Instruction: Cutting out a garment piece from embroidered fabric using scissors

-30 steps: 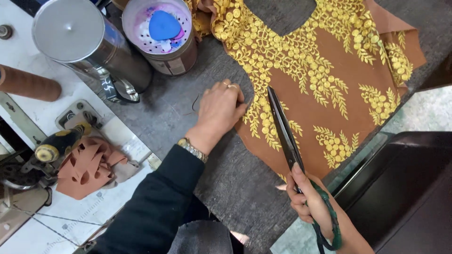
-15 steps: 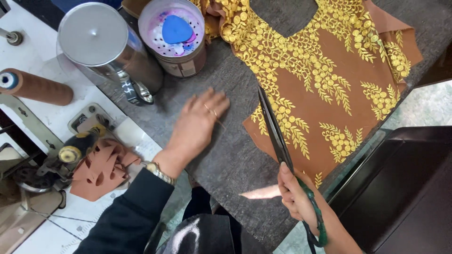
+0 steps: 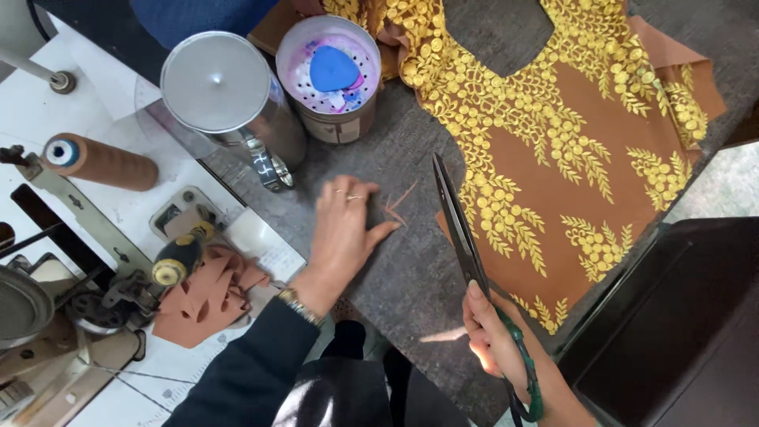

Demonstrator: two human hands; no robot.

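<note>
Head view, scissors (image 3: 458,225) gripped in right hand (image 3: 492,341) fingers, blades over fabric (image 3: 577,158)

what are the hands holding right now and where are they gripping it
The right hand holds the long scissors by their green handle loops. The left hand holds nothing, lying flat on the grey table.

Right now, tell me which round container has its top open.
The short tin holding the blue tailor's chalk; the taller steel canister beside it wears a closed lid.
</note>
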